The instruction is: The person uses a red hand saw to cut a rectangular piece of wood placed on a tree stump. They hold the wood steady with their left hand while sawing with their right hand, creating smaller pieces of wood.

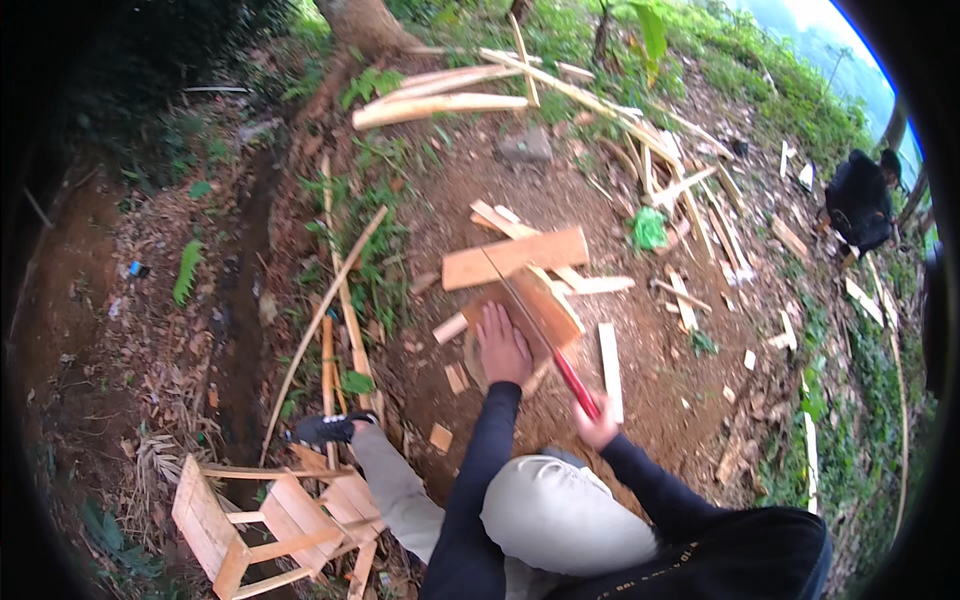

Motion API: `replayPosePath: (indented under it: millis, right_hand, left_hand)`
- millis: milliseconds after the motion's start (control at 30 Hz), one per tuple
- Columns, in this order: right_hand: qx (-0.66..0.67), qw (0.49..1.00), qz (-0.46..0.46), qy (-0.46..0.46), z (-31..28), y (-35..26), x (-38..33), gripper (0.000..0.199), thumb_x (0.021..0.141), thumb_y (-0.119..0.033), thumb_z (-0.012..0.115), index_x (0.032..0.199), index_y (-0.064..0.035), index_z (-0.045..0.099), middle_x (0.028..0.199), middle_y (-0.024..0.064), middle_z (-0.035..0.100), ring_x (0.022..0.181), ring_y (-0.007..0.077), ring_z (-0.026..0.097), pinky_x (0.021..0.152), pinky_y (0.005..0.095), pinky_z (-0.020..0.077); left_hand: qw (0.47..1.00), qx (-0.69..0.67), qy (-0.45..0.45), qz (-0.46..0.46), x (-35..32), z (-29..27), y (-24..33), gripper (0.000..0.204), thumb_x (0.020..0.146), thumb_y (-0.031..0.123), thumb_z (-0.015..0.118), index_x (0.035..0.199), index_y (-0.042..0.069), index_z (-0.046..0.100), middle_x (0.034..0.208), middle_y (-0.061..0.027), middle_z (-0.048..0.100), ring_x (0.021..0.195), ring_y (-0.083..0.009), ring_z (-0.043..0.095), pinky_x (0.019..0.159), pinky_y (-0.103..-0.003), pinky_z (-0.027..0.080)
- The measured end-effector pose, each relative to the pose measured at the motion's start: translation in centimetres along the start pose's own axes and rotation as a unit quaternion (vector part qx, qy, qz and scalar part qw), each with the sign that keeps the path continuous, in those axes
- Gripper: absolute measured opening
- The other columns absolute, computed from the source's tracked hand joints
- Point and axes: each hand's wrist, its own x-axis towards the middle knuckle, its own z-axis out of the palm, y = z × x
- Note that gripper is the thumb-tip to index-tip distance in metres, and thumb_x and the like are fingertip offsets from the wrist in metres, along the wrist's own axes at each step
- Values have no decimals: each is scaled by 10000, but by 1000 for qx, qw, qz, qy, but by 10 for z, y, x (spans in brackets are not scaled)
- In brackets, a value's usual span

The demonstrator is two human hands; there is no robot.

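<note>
My left hand (502,347) presses flat on a brown wooden board (530,305) that rests on a round log stump (478,368). My right hand (597,425) grips the red handle of a hand saw (545,335); its thin blade runs up and left across the board. A longer pale plank (515,257) lies crosswise under the far end of the board. My bent knee in light trousers (555,510) sits below my hands, and my foot in a black shoe (325,428) rests to the left.
Offcuts and slats litter the bare earth around the stump. A small unfinished wooden stool (265,525) lies at lower left. Long poles and planks (440,105) pile up at the back. A person in dark clothes (862,200) crouches far right. Weeds and a ditch run along the left.
</note>
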Motion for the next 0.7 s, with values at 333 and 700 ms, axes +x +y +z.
replayPosePath:
  millis: [333,700]
  right_hand:
    - [-70,996,-44,-22,-9,-10,-12,159,819,-92,623,677,-28,595,517,99,500,456,163,530,464,342,386]
    - [-25,997,30,-69,-29,-16,-20,84,784,-96,593,754,-25,625,519,121,492,443,234,552,477,373,425]
  left_hand:
    - [1000,-7,10,9,2,3,-2,500,982,152,451,1428,-72,423,1518,-253,387,1452,-379,313,1190,-503,243]
    - [997,11,67,30,16,-3,8,389,906,93,528,1265,-52,553,1353,-223,537,1279,-387,495,1085,-475,389]
